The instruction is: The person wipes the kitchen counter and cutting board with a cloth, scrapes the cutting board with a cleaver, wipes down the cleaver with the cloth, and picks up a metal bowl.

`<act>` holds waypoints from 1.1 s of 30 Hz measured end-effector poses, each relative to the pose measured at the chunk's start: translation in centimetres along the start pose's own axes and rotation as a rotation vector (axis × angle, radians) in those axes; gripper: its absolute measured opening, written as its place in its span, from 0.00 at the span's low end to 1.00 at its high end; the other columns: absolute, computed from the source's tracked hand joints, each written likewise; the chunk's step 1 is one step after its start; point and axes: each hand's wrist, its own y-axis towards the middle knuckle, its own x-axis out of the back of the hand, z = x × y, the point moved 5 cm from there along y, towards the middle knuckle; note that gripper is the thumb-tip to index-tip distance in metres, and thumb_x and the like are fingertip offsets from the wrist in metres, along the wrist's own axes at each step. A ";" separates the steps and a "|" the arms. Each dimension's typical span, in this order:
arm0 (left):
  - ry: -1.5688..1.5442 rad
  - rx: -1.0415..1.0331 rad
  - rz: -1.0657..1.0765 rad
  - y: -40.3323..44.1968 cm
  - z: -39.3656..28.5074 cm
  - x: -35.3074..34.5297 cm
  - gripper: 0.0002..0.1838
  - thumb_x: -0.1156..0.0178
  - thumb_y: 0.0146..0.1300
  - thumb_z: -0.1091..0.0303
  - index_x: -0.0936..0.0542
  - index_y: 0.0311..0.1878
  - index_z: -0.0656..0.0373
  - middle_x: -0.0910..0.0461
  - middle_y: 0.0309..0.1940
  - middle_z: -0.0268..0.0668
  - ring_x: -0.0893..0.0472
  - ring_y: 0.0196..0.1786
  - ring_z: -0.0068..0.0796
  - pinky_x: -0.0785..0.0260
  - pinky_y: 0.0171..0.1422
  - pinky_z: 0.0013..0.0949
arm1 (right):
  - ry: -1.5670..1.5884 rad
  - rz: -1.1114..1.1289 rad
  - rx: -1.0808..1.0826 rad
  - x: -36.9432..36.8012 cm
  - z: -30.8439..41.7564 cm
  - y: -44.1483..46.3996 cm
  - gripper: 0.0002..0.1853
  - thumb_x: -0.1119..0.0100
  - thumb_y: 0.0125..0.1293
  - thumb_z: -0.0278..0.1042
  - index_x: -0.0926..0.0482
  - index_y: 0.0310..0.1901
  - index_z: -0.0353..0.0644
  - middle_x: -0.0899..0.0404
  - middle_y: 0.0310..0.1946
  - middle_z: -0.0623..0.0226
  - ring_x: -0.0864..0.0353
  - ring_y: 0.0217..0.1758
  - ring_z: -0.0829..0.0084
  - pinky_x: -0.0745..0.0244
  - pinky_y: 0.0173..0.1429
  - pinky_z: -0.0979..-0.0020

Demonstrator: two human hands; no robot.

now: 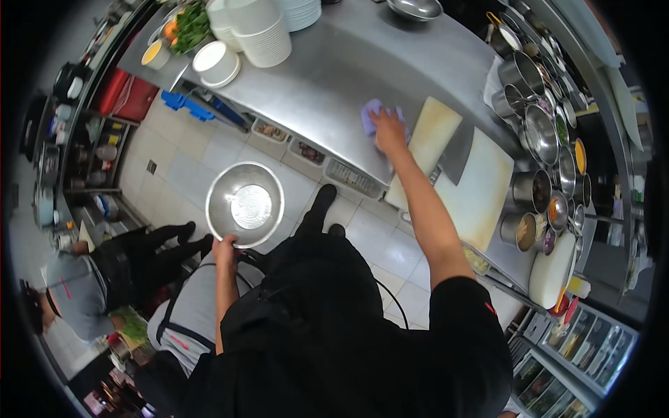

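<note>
My left hand (pixel 224 245) grips the rim of a steel mixing bowl (pixel 217 205), held out over the floor with its shiny inside facing up. My right hand (pixel 391 131) presses a purple cloth (pixel 371 118) onto the steel counter (pixel 327 97), its fingers partly spread over the fabric. Just right of that hand lies a worn cutting board (pixel 435 125). A wide-bladed knife (pixel 458 155) rests between it and a second cutting board (pixel 481 195), its handle partly behind my forearm.
Stacked white bowls (pixel 261 42), plates (pixel 301 12) and green leaves (pixel 191 29) stand at the counter's far left. Steel pots (pixel 519 73) and bowls crowd the right side. Two people in grey shirts (pixel 77 289) (pixel 188 299) stand close on my left.
</note>
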 end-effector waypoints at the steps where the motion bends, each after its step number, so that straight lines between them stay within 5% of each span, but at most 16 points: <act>1: 0.029 0.052 -0.026 -0.7 1.3 0.4 0.22 0.45 0.54 0.74 0.28 0.55 0.63 0.20 0.37 0.40 0.18 0.32 0.34 0.22 0.27 0.35 | 0.006 -0.010 -0.007 0.2 1.5 -2.6 0.24 0.46 0.60 0.28 0.23 0.59 0.56 0.28 0.61 0.59 0.32 0.64 0.48 0.34 0.63 0.37; 3: 0.053 0.086 -0.013 -2.0 3.0 0.8 0.20 0.45 0.54 0.74 0.27 0.52 0.66 0.20 0.36 0.42 0.18 0.31 0.34 0.22 0.27 0.34 | 0.012 -0.075 0.076 1.4 5.5 -7.9 0.24 0.45 0.56 0.25 0.19 0.56 0.52 0.26 0.61 0.59 0.27 0.63 0.52 0.33 0.66 0.44; 6: -0.010 0.080 0.006 -2.9 4.4 1.0 0.19 0.44 0.54 0.73 0.27 0.50 0.68 0.20 0.34 0.42 0.17 0.30 0.34 0.21 0.28 0.34 | 0.289 0.127 0.145 3.7 8.6 -12.5 0.22 0.43 0.52 0.23 0.16 0.50 0.49 0.21 0.56 0.57 0.21 0.57 0.54 0.28 0.64 0.56; 10: 0.008 0.075 0.029 -1.4 5.8 2.1 0.23 0.44 0.54 0.75 0.28 0.55 0.68 0.18 0.42 0.46 0.15 0.34 0.37 0.18 0.31 0.36 | 0.463 -0.116 -0.101 7.0 5.0 -10.7 0.21 0.45 0.52 0.23 0.16 0.50 0.42 0.16 0.43 0.49 0.14 0.41 0.55 0.20 0.52 0.62; 17: 0.037 -0.045 0.020 0.3 5.6 3.8 0.22 0.44 0.52 0.76 0.26 0.53 0.68 0.18 0.39 0.42 0.17 0.33 0.32 0.24 0.33 0.33 | -0.192 -0.180 -0.457 -2.6 7.3 -0.1 0.31 0.48 0.65 0.45 0.34 0.69 0.44 0.39 0.70 0.44 0.43 0.73 0.41 0.51 0.71 0.39; 18: 0.023 -0.064 0.013 0.1 5.1 3.8 0.21 0.44 0.51 0.76 0.25 0.52 0.67 0.18 0.39 0.42 0.18 0.33 0.31 0.26 0.33 0.32 | -0.134 -0.208 -0.373 -4.5 9.5 2.4 0.31 0.50 0.67 0.46 0.36 0.70 0.44 0.40 0.70 0.45 0.42 0.73 0.43 0.52 0.72 0.39; 19: 0.099 0.033 0.078 0.2 4.9 3.9 0.25 0.45 0.51 0.78 0.28 0.57 0.68 0.20 0.46 0.44 0.18 0.44 0.36 0.23 0.45 0.36 | -0.082 -0.236 -0.292 -6.3 11.6 4.9 0.32 0.53 0.68 0.47 0.37 0.71 0.44 0.40 0.71 0.46 0.41 0.73 0.44 0.53 0.73 0.39; 21: 0.087 0.017 0.095 1.3 6.0 4.0 0.25 0.45 0.50 0.77 0.28 0.56 0.68 0.20 0.45 0.43 0.18 0.42 0.34 0.24 0.43 0.34 | -0.171 -0.136 -0.243 -7.2 17.4 9.5 0.28 0.56 0.71 0.46 0.35 0.70 0.45 0.40 0.72 0.52 0.41 0.74 0.51 0.55 0.76 0.44; 24: 0.132 0.047 0.105 0.9 3.8 3.0 0.24 0.44 0.48 0.77 0.25 0.53 0.68 0.18 0.37 0.40 0.19 0.34 0.30 0.26 0.34 0.32 | 0.015 -0.101 0.129 -5.0 25.1 11.9 0.24 0.43 0.61 0.36 0.26 0.60 0.46 0.29 0.63 0.55 0.32 0.65 0.53 0.45 0.72 0.50; 29: 0.215 0.004 0.229 4.1 2.5 2.0 0.25 0.45 0.52 0.78 0.28 0.56 0.68 0.19 0.42 0.43 0.17 0.35 0.34 0.20 0.32 0.35 | 0.296 -0.176 0.616 -3.9 23.1 6.2 0.22 0.38 0.53 0.29 0.19 0.53 0.55 0.30 0.64 0.62 0.33 0.65 0.54 0.35 0.67 0.55; 33: 0.248 -0.120 0.332 7.6 1.5 0.9 0.24 0.46 0.52 0.78 0.28 0.56 0.68 0.19 0.43 0.43 0.17 0.38 0.34 0.21 0.32 0.34 | 0.160 -0.220 0.335 0.6 17.6 -5.6 0.20 0.42 0.52 0.24 0.18 0.48 0.50 0.31 0.66 0.65 0.35 0.68 0.55 0.35 0.67 0.54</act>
